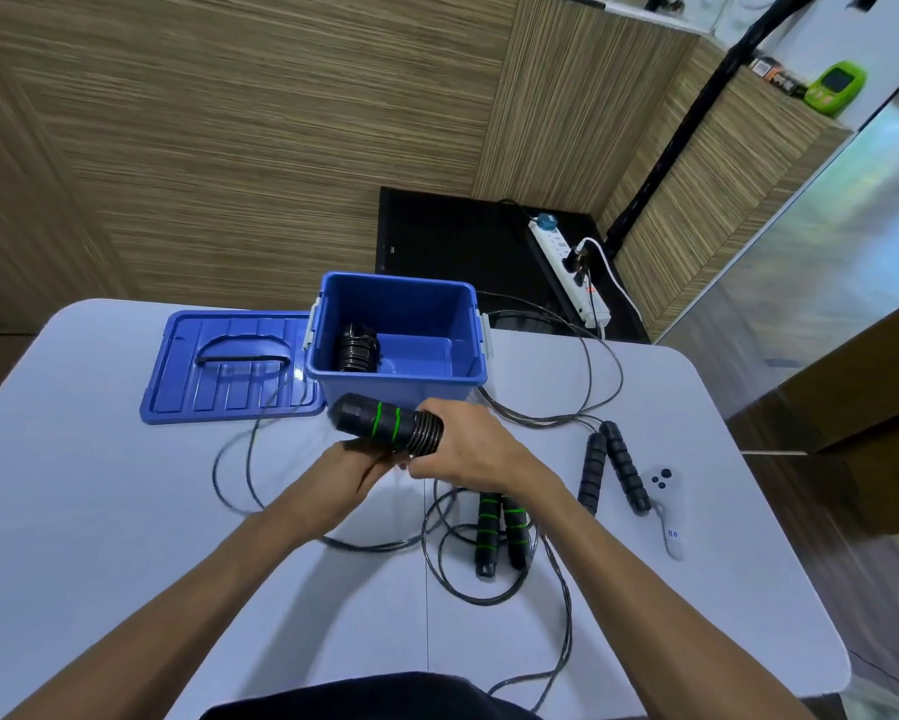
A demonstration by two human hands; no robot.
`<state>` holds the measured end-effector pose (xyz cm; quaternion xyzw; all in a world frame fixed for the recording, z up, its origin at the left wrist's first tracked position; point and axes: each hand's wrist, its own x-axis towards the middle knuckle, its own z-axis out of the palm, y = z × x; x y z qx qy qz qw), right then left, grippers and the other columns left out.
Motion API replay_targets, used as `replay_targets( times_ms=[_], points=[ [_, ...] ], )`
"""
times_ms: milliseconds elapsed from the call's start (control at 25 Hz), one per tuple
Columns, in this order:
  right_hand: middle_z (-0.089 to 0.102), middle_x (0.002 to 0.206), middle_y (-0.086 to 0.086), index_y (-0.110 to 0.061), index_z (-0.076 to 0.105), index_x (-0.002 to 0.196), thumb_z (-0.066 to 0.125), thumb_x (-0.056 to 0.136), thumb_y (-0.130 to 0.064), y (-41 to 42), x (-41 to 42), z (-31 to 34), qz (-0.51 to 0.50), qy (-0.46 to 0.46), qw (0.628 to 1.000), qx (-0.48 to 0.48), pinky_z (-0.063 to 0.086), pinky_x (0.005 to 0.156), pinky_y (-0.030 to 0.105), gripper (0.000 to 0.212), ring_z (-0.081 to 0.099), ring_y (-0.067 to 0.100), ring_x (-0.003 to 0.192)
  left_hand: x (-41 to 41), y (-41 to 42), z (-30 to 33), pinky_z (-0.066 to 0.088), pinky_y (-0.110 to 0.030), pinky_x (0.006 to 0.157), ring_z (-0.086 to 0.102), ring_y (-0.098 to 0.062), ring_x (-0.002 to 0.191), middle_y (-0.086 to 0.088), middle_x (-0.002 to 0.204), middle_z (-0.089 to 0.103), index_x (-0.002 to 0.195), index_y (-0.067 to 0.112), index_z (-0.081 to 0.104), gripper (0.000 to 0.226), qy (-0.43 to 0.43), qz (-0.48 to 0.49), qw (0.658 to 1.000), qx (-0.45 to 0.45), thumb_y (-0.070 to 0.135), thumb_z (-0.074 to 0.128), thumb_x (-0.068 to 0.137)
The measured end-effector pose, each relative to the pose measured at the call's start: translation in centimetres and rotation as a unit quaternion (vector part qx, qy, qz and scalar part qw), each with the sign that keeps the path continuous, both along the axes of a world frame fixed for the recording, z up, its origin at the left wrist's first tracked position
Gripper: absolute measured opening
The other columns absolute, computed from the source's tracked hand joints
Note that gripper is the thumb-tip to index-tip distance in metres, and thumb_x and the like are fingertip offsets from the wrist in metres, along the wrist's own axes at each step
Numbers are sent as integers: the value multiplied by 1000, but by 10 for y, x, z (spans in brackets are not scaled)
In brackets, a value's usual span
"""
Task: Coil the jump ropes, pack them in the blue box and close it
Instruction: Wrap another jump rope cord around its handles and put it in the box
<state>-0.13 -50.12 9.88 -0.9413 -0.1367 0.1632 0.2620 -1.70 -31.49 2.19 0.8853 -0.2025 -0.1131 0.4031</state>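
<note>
A green-banded pair of handles (385, 423), with cord wound round its right end, is held just in front of the blue box (400, 340). The left hand (356, 472) is placed under it with fingers curled against the underside, and the right hand (463, 449) is clamped over the wound end, fingers wrapped round it. The box is left open on the table (125, 511), and a coiled rope (356, 345) is seen inside at its left wall. The lid (229, 366) is laid flat, touching the box's left side. A second green-banded pair (502, 532) is set well in front of the box, and an all-black pair (611, 467) to its front right, with loose cord (556, 407) spread around. A white controller (668, 511) is placed right of the black pair.
</note>
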Motion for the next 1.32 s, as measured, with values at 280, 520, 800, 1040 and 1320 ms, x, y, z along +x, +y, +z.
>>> replay_targets(
  times_ms=[280,520,800,1040,1320],
  points=[
    [51,68,-23,-43,49,101,77,70,-67,4,-21,14,145,-38,989,-1,40,65,21,48,52,0,69,38,26,32,46,-24,81,58,-10,99,9,107,61,111,35,55,25,-99,-223,953,181,26,57,88],
    [57,71,-9,-27,51,90,64,68,-81,7,-21,1,166,-70,978,-105,40,59,33,60,55,16,70,57,10,83,39,-29,66,58,-17,88,5,91,59,98,22,62,27,-113,-266,872,395,46,53,93],
    [68,102,5,-21,51,123,59,77,-76,29,-10,-29,71,-87,971,-211,44,73,37,72,63,29,94,30,-38,111,38,-33,68,61,-28,99,-3,105,61,110,14,58,22,-197,-174,786,560,5,48,93],
    [70,95,3,-41,45,135,63,80,-60,23,7,-32,-34,-162,971,-172,51,73,36,61,66,29,90,-5,-36,69,42,-34,72,59,-27,95,-6,106,56,117,12,54,22,-80,173,961,200,16,49,96],
    [64,102,10,-37,45,134,61,84,-59,24,1,-44,-60,-171,965,-190,42,68,33,57,64,33,93,-22,-34,42,40,-32,62,54,-21,68,-4,82,63,97,13,50,21,149,328,931,-51,33,55,95]
  ],
)
